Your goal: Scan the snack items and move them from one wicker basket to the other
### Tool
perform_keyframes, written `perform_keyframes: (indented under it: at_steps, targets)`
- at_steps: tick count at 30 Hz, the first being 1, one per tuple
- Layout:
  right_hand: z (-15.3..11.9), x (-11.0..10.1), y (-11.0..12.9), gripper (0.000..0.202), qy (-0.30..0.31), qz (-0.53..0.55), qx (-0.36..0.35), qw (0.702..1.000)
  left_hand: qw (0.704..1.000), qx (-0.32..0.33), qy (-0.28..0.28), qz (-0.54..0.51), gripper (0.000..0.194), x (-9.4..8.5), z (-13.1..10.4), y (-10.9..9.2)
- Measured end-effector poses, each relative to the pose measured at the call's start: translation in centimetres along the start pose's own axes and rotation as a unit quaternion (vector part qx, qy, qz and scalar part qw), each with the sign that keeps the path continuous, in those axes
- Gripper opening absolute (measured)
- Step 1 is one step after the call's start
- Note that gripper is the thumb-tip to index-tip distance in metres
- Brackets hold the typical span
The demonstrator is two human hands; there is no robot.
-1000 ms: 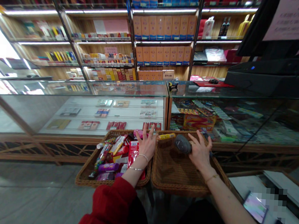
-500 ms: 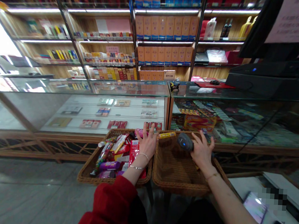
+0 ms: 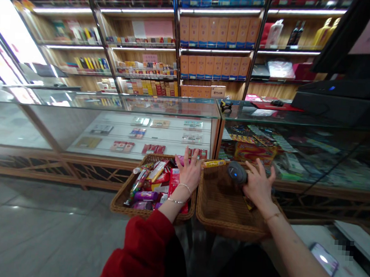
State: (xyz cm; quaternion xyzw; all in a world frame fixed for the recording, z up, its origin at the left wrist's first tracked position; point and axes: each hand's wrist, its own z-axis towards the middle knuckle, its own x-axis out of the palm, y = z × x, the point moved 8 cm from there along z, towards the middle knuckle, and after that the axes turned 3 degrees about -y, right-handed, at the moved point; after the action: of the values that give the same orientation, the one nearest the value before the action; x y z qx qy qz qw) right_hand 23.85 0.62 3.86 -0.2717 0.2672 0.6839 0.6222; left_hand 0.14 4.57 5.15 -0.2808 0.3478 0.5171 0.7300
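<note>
My left hand (image 3: 189, 172) is over the right side of a wicker basket (image 3: 117, 203) full of packaged sweets. Pinched at its thumb side is a yellow tube-shaped packet (image 3: 214, 163), which points right over a second wicker basket (image 3: 226, 220). The other fingers of that hand are stretched out. Just behind them lies a pink packet (image 3: 180, 159). My right hand (image 3: 259, 184) grips a dark grey barcode scanner (image 3: 237, 172) above the second basket, its head towards the yellow packet. Some fingers stick up, and the scanner's handle is mostly hidden by the hand.
A glass display counter (image 3: 143, 106) runs behind the baskets, with shelves of boxed goods beyond. On the counter stand a scanner stand (image 3: 226, 106) and a dark monitor (image 3: 340, 44). At lower right, a phone (image 3: 324, 258) lies on a white surface.
My view has turned slightly left, so everything sits further right in the picture. Both hands keep nearly the same pose, with the yellow packet and the scanner still held.
</note>
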Motion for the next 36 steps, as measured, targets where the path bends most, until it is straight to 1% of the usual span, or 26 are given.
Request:
perform_keyframes:
  at_steps: [8, 18, 27, 36]
  targets:
    - [0.9, -1.0, 1.8, 0.03, 0.011, 0.0, -0.016, 1.0, 1.0, -0.01, -0.009, 0.001, 0.029, -1.5, -0.7, 1.2]
    - [1.8, -1.2, 4.6, 0.027, 0.026, -0.005, -0.055, 0.998, 0.998, -0.052, -0.015, 0.024, 0.03, -3.3, -2.5, 4.6]
    - [2.3, -1.5, 6.5, 0.028, 0.033, -0.004, -0.072, 0.997, 0.995, -0.093, -0.03, 0.034, 0.029, -5.0, -4.5, 7.7]
    - [2.4, -1.3, 7.2, 0.028, 0.041, -0.004, -0.074, 0.996, 0.986, -0.155, -0.032, 0.042, 0.027, -6.1, -7.5, 10.1]
